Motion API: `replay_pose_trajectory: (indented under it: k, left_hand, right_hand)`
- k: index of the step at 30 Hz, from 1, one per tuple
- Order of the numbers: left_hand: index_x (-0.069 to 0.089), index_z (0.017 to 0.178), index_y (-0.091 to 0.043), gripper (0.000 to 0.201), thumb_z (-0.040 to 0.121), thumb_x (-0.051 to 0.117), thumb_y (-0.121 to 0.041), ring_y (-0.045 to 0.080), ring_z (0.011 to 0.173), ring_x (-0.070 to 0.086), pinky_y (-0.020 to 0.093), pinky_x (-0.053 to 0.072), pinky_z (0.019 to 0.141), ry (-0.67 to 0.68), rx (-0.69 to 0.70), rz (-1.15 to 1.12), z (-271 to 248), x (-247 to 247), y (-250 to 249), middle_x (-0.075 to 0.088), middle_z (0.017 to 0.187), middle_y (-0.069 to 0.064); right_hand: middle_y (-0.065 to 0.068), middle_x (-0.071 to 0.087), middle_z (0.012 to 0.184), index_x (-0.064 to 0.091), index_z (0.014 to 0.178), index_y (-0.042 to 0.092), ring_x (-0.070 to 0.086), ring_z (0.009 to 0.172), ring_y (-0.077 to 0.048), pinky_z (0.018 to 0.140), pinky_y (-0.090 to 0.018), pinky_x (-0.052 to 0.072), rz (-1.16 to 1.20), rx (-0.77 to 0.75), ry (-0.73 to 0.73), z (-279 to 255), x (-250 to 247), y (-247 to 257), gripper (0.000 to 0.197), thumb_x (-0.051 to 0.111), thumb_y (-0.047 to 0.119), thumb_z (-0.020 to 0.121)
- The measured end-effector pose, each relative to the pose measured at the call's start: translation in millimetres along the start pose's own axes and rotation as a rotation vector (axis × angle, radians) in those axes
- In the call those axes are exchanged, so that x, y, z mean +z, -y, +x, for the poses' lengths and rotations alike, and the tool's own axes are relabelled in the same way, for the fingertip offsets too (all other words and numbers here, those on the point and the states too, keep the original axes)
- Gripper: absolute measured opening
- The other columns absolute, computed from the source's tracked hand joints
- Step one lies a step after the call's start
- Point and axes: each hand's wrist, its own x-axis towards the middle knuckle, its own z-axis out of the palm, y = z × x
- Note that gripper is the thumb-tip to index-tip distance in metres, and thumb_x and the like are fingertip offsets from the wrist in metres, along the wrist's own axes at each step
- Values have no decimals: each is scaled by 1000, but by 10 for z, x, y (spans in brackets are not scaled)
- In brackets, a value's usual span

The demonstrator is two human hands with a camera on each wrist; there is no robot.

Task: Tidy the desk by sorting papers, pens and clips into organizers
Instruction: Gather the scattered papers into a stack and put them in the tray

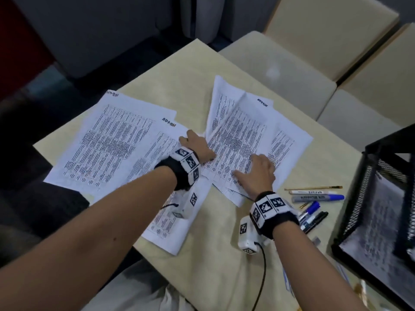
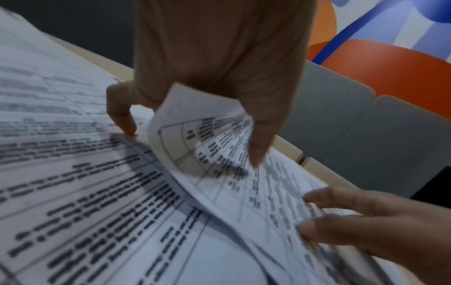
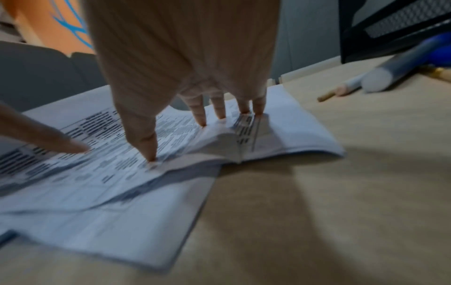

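Papers (image 1: 116, 140) cover most of my beige desk (image 1: 224, 254), fanned loosely in two heaps, so the sorting looks barely begun. One black mesh organizer (image 1: 381, 209) stands at my right edge; a printed sheet seems to lie inside already. My right hand (image 1: 258, 171) presses the nearer heap (image 3: 102, 173) flat, fingers (image 3: 200, 113) spread straight. My left hand (image 2: 219, 63) pinches a curled sheet corner (image 2: 195, 123) between thumb and fingers. Markers and pens (image 1: 314, 198) wait beside my right wrist, unsorted. Clips I cannot make out.

Matt printed paper sheets (image 1: 125, 140), black metal-mesh organizer (image 1: 381, 198)
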Motion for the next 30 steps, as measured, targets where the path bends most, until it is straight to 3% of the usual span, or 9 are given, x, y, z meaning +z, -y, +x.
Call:
replay_pose_trajectory:
  k: [3,7,10,13,17,20,22,25,30]
  left_hand:
    - [58,113,2,34,87,55,-20,39,112,54,45,49,95,-96,94,-252,-70,52,56,53,123,22]
    - [47,130,0,41,94,53,-18,32,120,50,30,42,96,-152,247,-442,-290,-55,99,48,133,17]
    - [42,133,5,51,93,55,-24,40,123,50,43,42,103,-10,225,-640,-371,-144,216,49,134,26]
    - [39,136,-1,55,92,56,-28,29,115,53,39,40,100,169,163,-663,-420,-178,315,55,128,12]
    - [49,119,-3,35,93,52,-26,21,89,56,31,48,80,216,233,-390,-502,-213,370,55,105,11]
    - [40,135,-10,64,84,59,-45,31,120,51,40,44,98,-29,188,-303,-371,-396,673,48,135,17]
    - [28,144,-11,90,76,61,-59,40,137,30,52,30,109,-220,-18,-141,-271,-548,1020,28,149,23]
    - [-3,151,-10,125,62,50,-81,44,144,-1,60,12,115,-173,-252,73,-187,-566,1563,-6,157,22]
    - [6,150,-19,109,69,46,-80,42,144,2,61,15,112,-198,-156,58,-268,-303,1433,0,158,16]
  right_hand:
    - [-10,31,147,36,137,10,23,139,-27,112,-39,23,144,-41,-44,-75,-57,-21,64,62,34,84]
    - [-19,27,149,27,142,2,23,139,-34,112,-42,23,523,331,-267,-13,-305,-168,81,67,39,82]
    - [-16,37,144,14,145,3,34,135,-30,111,-42,30,761,437,-232,63,-344,-235,100,70,47,76]
    - [-11,46,136,8,146,9,48,122,-26,107,-45,38,922,401,-72,32,-302,-107,106,74,48,71]
    - [-17,24,151,17,144,2,31,137,-34,110,-46,33,564,357,13,-46,-167,110,102,77,42,71]
    - [-16,24,143,28,136,7,25,133,-37,106,-55,31,239,349,-4,-120,-43,126,89,77,42,70]
    - [-16,24,141,33,132,8,23,131,-37,104,-57,30,186,371,-21,-137,-6,104,86,77,45,69]
    - [-17,22,142,33,131,6,21,131,-37,104,-57,28,135,387,-53,-135,5,59,93,79,50,63]
    - [-21,18,146,14,142,4,19,134,-38,109,-53,27,194,421,-79,-120,-44,-2,123,84,51,54]
